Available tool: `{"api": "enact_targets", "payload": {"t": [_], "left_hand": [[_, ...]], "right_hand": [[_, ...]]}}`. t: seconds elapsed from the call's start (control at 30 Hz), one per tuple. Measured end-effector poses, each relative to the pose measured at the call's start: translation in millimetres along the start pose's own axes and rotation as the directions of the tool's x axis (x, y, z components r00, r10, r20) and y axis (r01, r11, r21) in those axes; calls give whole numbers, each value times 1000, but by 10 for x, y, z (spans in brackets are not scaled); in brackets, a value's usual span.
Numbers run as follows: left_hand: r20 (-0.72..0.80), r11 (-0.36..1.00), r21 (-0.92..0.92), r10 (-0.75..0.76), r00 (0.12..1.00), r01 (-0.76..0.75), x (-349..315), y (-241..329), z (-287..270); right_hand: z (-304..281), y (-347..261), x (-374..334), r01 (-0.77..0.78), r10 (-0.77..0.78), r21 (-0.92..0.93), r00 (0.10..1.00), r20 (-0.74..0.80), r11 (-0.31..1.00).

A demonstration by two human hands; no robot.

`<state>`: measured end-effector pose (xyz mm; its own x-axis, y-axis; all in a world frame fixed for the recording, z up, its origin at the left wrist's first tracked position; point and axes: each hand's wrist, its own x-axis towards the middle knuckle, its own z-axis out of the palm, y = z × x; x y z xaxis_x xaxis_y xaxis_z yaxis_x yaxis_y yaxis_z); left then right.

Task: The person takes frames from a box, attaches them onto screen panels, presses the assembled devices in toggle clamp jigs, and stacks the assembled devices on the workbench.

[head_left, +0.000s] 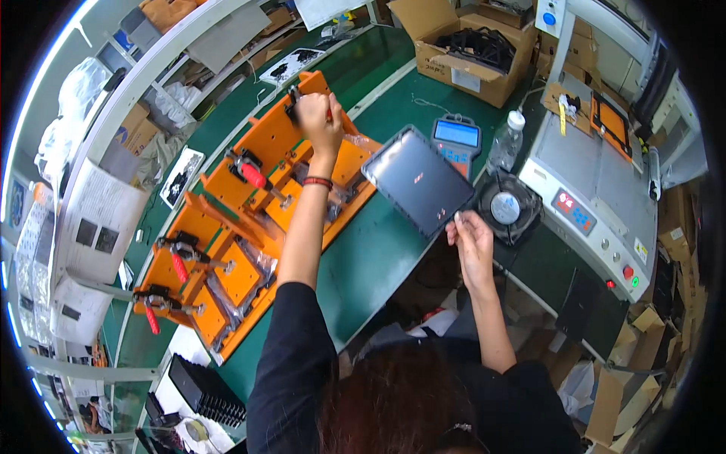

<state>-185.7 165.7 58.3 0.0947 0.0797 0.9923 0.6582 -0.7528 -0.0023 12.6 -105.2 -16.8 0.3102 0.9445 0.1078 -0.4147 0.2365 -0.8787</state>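
My left hand (320, 125) is closed in a fist around the handle of a toggle clamp (293, 102) at the far end of an orange clamping fixture (242, 174). Most of that handle is hidden by my fingers. Other toggle clamps with red grips (253, 175) line the fixture. Dark parts in thin clear film (224, 295) lie along its near side. My right hand (474, 246) pinches the near right edge of a dark, glossy tablet-like panel (416, 181) with a raised frame. The panel slants beside the fixture, by the bench edge.
Behind the panel are a handheld device (456, 140) with a lit screen, a clear bottle (505, 144) and a black fan (508, 208). A grey machine (594, 181) stands at right. An open carton (473, 60) sits at the back, stacked black parts (204, 390) at near left.
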Motion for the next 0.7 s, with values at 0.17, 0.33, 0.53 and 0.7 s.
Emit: {"api": "enact_targets", "payload": {"t": [0.17, 0.33, 0.53, 0.7], "left_hand": [[122, 998, 64, -21, 992, 14, 10, 28, -129], [178, 813, -238, -501, 847, 531, -131, 874, -474], [808, -387, -449, -560, 181, 805, -569, 2055, -1512], [539, -315, -585, -839, 69, 747, -588, 2265, -2350]], "right_hand": [[-110, -212, -272, 81, -81, 12, 997, 14, 997], [-172, -317, -565, 181, -185, -112, 983, -19, 977], [58, -82, -731, 421, -393, -494, 905, 166, 761], [569, 158, -1043, 763, -520, -504, 646, 559, 406]]}}
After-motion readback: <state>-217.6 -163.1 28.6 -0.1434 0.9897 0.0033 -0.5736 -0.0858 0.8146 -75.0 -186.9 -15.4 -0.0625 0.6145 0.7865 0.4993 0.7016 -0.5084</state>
